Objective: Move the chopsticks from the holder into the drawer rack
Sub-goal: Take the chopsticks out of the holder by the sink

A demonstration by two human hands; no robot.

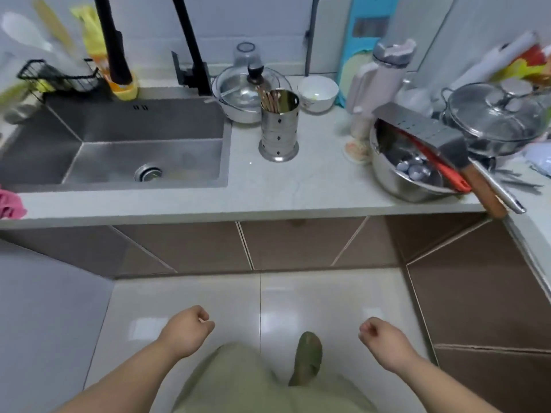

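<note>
Chopsticks [270, 101] upright in steel holder [279, 126] on counter [268, 186] beside sink [119, 141], well apart from left hand [186, 329] and right hand [383, 338], both loosely curled, seemingly empty, low over floor.

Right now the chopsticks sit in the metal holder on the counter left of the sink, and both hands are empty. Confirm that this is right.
One detail is wrong. The head view shows the metal holder on the counter right of the sink, not left. The rest holds: the chopsticks sit in it, and the left hand and right hand are empty.
</note>
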